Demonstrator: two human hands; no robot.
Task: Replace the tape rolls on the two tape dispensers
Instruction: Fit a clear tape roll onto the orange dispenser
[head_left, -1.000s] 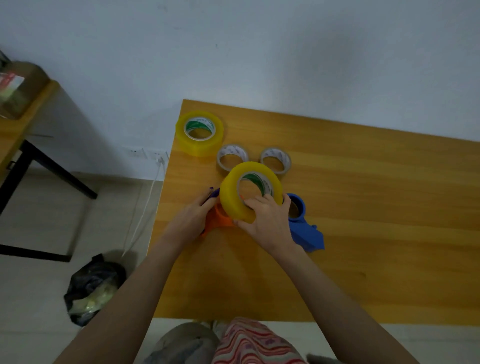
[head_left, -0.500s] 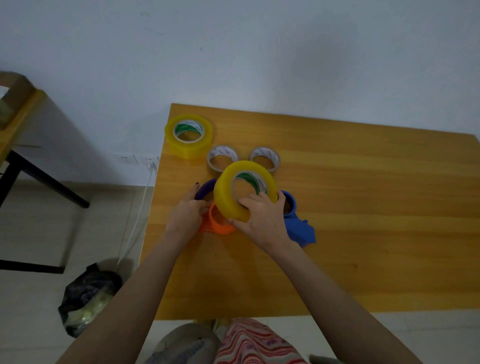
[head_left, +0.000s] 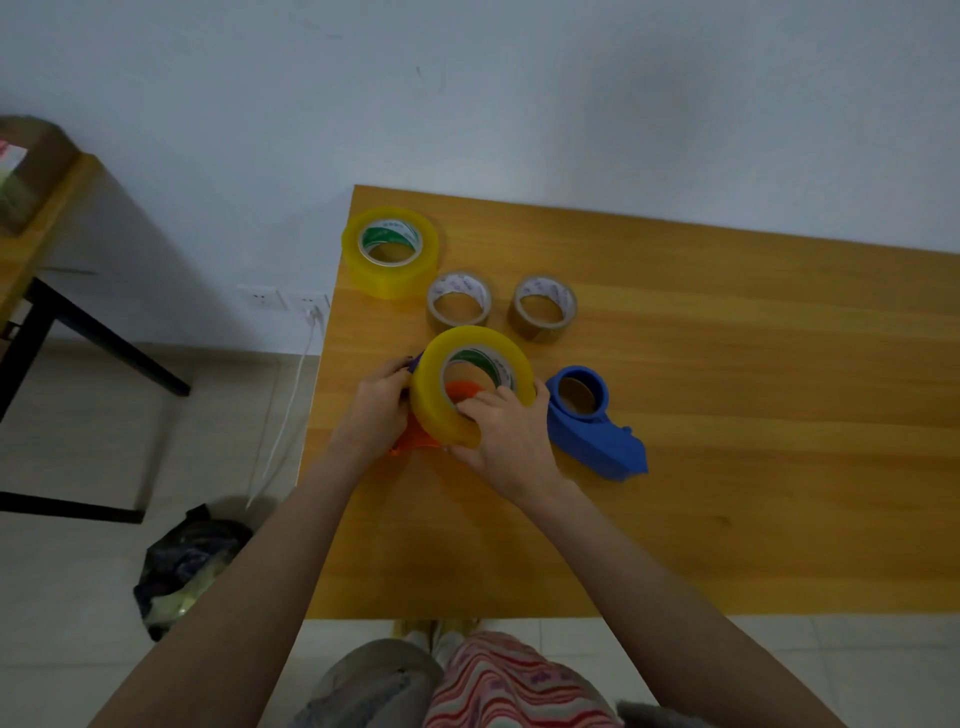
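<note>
Looks down past striped trousers and two bare forearms to a wooden desk (head_left: 727, 415). Grips the orange tape dispenser (head_left: 413, 442) with the left hand (head_left: 374, 410), its fingers curled round the dispenser's side, close to the desk's left edge. Holds a full yellow tape roll (head_left: 470, 338) tilted over that dispenser in the right hand (head_left: 506, 441), fingers (head_left: 483, 402) hooked into the core. Likely risks: jamming the roll askew on the hub because of that tilt, or pushing the dispenser off the left edge. Just right, a blue tape dispenser (head_left: 592, 436) with a bare-looking brown core. Beyond, a left thin roll (head_left: 460, 317) and a right thin roll (head_left: 544, 327), then a second yellow roll (head_left: 389, 278) at the far corner.
</note>
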